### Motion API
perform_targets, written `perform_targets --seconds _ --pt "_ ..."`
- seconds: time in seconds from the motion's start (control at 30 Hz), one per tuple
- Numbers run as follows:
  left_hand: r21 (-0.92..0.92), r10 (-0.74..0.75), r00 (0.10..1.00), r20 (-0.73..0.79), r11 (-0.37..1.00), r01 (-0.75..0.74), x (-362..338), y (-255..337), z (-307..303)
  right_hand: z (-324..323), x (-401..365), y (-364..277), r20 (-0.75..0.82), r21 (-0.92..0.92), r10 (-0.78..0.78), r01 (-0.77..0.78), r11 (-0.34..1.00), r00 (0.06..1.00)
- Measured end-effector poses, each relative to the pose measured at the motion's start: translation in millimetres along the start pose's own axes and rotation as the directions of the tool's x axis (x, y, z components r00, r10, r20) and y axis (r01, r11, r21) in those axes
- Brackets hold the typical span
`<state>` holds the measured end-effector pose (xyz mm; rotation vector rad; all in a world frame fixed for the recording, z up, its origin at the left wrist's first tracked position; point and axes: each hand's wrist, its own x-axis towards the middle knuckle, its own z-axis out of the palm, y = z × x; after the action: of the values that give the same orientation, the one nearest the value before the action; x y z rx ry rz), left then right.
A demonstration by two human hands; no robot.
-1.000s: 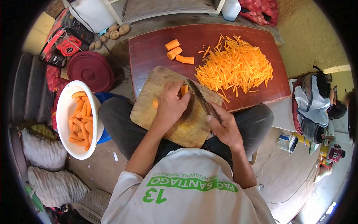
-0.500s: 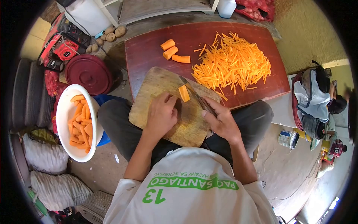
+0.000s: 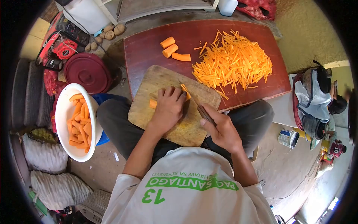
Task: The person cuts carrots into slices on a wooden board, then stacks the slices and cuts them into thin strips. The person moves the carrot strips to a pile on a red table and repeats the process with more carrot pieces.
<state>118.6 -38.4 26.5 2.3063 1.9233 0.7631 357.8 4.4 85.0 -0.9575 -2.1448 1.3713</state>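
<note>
My right hand (image 3: 225, 130) grips a knife (image 3: 206, 114) by its handle, and the blade slants up and left over the wooden cutting board (image 3: 149, 84). Curled fingers of my left hand (image 3: 168, 109) press down on carrot slices (image 3: 185, 92), whose orange ends show beside the blade. How many slices lie under that hand is hidden. Left of the same hand, another cut carrot piece (image 3: 153, 103) rests on the board. Behind the board, a large heap of carrot strips (image 3: 233, 61) lies on the red-brown table (image 3: 140, 48), with three carrot chunks (image 3: 170, 50) to its left.
The board spans the table's near edge and my lap. At my left stands a white basin (image 3: 62, 130) of peeled carrots (image 3: 80, 123), near a dark red lid (image 3: 87, 73). Several potatoes (image 3: 109, 34) and a red machine (image 3: 63, 49) sit farther back. Bags (image 3: 312, 99) lie at the right.
My left hand has moved forward and right onto the carrot slices. A cut piece now shows to its left. My right hand with the knife has shifted slightly toward me.
</note>
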Motion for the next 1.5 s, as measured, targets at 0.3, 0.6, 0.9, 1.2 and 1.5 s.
perform_targets --seconds 0.3,0.6,0.9,1.2,1.5 --pt "0.011 0.032 0.998 0.059 0.999 -0.033 2.1 -3.0 -5.0 -0.8 -24.9 -17.4 0.055 -0.088 0.121 -0.116 0.989 0.991" --pt "-0.018 -0.018 0.999 0.048 1.000 0.019 5.8 -1.8 -4.0 11.3 32.1 -9.9 0.027 0.035 0.104 -0.105 0.994 0.994" --pt "-0.041 -0.009 0.999 0.037 0.999 0.010 6.4 -5.6 -6.7 18.6 23.7 -3.7 0.008 -0.031 0.075 -0.075 0.997 0.997" --pt "-0.067 -0.063 0.998 -0.002 0.996 0.063 3.0 -6.9 -7.5 16.8 3.3 -5.8 0.010 -0.021 0.122 -0.122 0.992 0.992" --pt "-0.025 -0.067 0.997 0.040 0.997 0.068 3.8 -6.6 -9.8 12.5 16.8 -15.7 0.007 0.000 0.081 -0.081 0.997 0.997"
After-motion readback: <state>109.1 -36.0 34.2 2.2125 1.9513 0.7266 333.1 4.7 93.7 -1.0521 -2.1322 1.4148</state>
